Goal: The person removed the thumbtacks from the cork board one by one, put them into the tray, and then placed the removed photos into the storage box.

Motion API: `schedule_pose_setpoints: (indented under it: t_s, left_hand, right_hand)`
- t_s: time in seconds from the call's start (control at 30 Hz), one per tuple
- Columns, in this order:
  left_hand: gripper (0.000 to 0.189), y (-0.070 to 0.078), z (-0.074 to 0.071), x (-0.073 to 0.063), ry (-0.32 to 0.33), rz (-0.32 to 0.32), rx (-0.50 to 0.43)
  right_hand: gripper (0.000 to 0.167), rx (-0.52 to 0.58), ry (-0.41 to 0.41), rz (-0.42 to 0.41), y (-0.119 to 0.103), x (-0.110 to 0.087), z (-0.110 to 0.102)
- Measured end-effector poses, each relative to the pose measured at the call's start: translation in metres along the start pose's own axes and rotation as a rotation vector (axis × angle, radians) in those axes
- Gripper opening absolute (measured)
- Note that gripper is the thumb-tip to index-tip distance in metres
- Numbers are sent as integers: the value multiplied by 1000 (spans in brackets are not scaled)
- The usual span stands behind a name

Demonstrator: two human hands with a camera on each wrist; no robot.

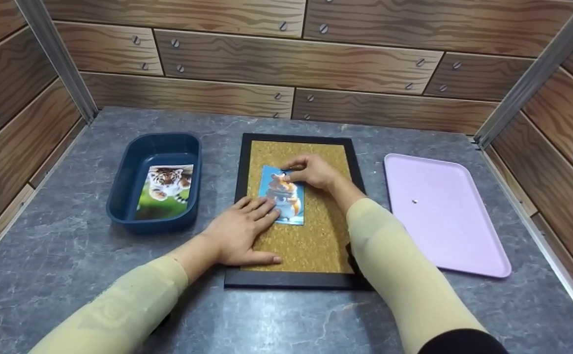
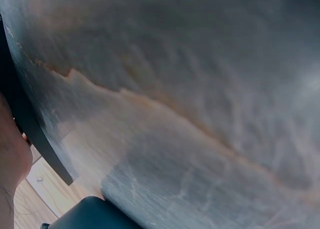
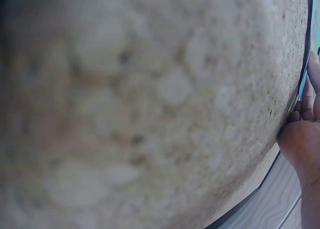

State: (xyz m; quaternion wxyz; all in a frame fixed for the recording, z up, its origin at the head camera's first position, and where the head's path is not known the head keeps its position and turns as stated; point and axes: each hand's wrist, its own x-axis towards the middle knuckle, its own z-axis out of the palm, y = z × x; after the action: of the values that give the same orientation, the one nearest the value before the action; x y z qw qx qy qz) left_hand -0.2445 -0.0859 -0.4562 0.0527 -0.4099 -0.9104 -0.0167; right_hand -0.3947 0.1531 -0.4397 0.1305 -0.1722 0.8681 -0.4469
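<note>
A picture card (image 1: 293, 199) with cartoon animals on a blue ground lies on a black-framed cork board (image 1: 306, 250). My left hand (image 1: 239, 231) rests flat, its fingertips on the card's lower left and its thumb on the cork. At the card's top edge is my right hand (image 1: 316, 172), its bent index finger and thumb close together there; whether they pinch anything small is hidden. The right wrist view shows the right hand (image 3: 307, 124) low over the cork, with a blue sliver of card beside its fingers. Part of the left hand (image 2: 10, 154) edges into the left wrist view.
To the left stands a dark blue tub (image 1: 119, 196) with a tiger picture card (image 1: 165, 189) inside. A lilac tray (image 1: 453, 221) lies on the right, bearing a small shiny piece (image 1: 414, 201). Wood-patterned walls (image 1: 247, 59) enclose the grey marbled table (image 1: 286, 324).
</note>
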Motion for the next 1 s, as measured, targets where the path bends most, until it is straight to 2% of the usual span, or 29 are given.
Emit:
schedule_pose_setpoints:
  t_s: [0.23, 0.57, 1.0]
  left_hand:
    - [104, 0, -1, 0, 10, 3, -17]
    - [104, 1, -2, -1, 20, 3, -24]
    - [104, 1, -1, -1, 15, -3, -20]
  right_hand:
    - [28, -51, 3, -32, 0, 1, 0]
    - [27, -51, 2, 18, -2, 0, 0]
    - [26, -69, 11, -24, -2, -1, 0]
